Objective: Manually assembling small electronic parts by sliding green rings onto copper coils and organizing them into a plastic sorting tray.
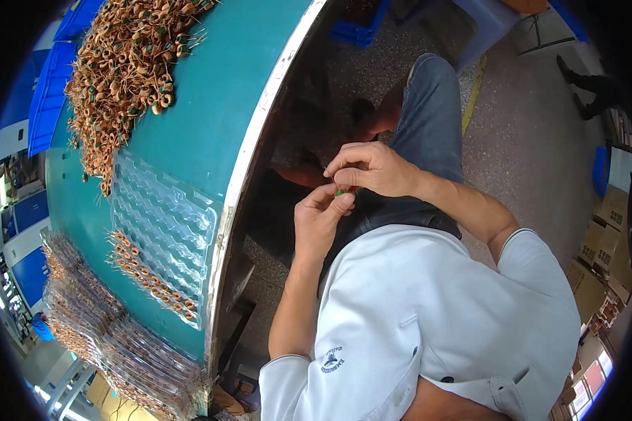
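Both the left hand and right hand pinch 1 small green coil between fingertips, with the tray well off to their left.

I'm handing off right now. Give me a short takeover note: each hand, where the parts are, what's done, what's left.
Left hand: fingers pinching a small green coil, held over the lap, off the table.
Right hand: fingers closed at the same coil, apparently working its thin wire lead.
Parts: big loose pile of copper-wound coils at the far end of the teal table; clear plastic tray beside it; stacks of filled trays at the near end.
Done: about two rows of the tray's pockets filled, on its near side.
Left: most pockets empty; the pile is large.
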A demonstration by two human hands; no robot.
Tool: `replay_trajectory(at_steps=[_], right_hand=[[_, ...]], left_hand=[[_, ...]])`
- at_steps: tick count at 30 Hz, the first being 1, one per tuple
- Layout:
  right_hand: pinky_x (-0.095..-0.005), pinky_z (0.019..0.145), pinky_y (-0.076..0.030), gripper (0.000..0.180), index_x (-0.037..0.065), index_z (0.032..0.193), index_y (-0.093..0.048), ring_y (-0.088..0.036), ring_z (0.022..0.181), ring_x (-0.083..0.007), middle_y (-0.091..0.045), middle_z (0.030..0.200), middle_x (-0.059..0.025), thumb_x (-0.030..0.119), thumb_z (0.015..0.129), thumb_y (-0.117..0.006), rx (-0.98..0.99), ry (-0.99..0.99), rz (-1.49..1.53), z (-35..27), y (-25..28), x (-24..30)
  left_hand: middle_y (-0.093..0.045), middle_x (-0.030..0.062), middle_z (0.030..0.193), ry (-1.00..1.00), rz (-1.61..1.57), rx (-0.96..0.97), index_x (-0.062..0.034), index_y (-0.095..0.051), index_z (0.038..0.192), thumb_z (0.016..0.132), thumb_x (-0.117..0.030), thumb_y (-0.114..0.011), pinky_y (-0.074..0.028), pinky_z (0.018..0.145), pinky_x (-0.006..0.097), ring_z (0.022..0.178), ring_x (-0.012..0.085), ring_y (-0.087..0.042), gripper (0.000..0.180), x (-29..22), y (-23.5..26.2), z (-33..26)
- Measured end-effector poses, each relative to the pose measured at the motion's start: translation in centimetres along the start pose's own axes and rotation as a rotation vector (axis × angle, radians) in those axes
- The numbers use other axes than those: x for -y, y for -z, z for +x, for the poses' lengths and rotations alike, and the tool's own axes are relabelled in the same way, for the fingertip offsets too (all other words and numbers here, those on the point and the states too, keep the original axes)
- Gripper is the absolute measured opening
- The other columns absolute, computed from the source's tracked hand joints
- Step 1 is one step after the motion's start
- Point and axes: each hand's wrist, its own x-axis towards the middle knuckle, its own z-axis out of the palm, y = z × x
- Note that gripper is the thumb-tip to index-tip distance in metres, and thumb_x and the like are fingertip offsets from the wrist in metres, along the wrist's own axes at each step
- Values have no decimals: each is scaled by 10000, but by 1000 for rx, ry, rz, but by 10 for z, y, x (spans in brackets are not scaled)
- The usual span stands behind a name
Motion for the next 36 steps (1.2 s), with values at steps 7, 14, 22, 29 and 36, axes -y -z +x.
replay_trajectory(at_steps=[7, 14, 22, 29, 36], right_hand=[[-257, 610, -457, 63, -4, 850, -626, -571, 710, -117, -603, 814, -58, 49, 880, -640, -97, 46, 71, 0, -12, 16], [-275, 641, -490, 73, -10, 841, -625, -612, 719, -126, -633, 790, -68, 44, 891, -623, -53, 155, -2, 37, -14, 67], [-365, 817, -503, 299, 75, 1115, -647, -626, 933, -268, -633, 1035, -134, 206, 851, -701, -499, 639, -926, 246, 86, 100], [-392, 762, -529, 292, 113, 1149, -612, -674, 897, -277, -670, 1016, -120, 281, 912, -646, -541, 395, -1084, 315, 98, 73], [-373, 719, -519, 239, 101, 1083, -651, -671, 826, -260, -689, 964, -91, 290, 954, -580, -717, 417, -847, 320, 108, 63]], left_hand=[[-601, -5, 771, 8, -6, -22, 32, -702, 931, 837, -66, -713, -427, 598, 212, 664, 67, -531, 136, -18, 0, -7], [-680, 59, 835, 41, -75, -119, 43, -699, 981, 868, -117, -703, -466, 636, 220, 689, 96, -588, 196, -51, 12, -28], [-656, 121, 847, -366, -102, -202, -46, -474, 1034, 864, 55, -641, -485, 633, 243, 746, 150, -616, 258, -133, 73, -107], [-620, 35, 882, -532, 761, -987, -5, -645, 805, 795, -50, -742, -444, 661, 242, 766, 100, -556, 108, -212, 217, -131], [-615, 117, 916, -374, 1045, -1174, -77, -777, 845, 752, -292, -790, -471, 817, 365, 944, 249, -569, 235, -245, 328, -85]])
